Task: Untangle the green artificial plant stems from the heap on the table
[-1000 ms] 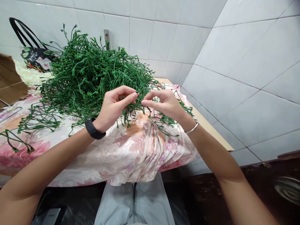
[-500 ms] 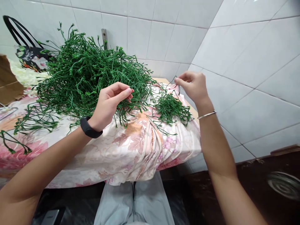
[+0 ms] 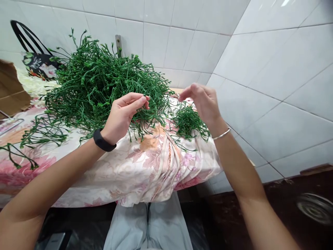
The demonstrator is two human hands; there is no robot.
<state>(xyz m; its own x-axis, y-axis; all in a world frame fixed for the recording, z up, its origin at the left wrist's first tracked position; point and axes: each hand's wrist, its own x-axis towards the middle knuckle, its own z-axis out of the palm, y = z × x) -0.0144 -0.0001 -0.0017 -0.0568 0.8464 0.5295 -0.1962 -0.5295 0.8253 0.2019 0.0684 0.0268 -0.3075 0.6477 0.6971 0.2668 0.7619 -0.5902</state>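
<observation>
My left hand (image 3: 126,111) is closed in a pinch in front of a big heap of green artificial flower stems (image 3: 104,80). A tiny dark green bit shows at its fingertips, too small to name for certain. Over a smaller pile of green stems (image 3: 188,121) on the right, my right hand (image 3: 201,102) hovers with its fingers stretched out and a gap under them. No stem shows in that hand. Its thumb is partly hidden. Both piles lie on a flowered cloth (image 3: 145,173) covering the table.
Several loose stems (image 3: 45,132) lie at the left, near a bent metal wire (image 3: 11,126). Behind them are cream-white artificial petals (image 3: 36,86), torn brown cardboard (image 3: 13,92) and a black floral bag (image 3: 39,66). Tiled walls (image 3: 260,80) close off the back and right.
My right hand has let go of the thin green stem it pinched and moved left, over the small pile. My left hand keeps its pinch. The view has shifted slightly.
</observation>
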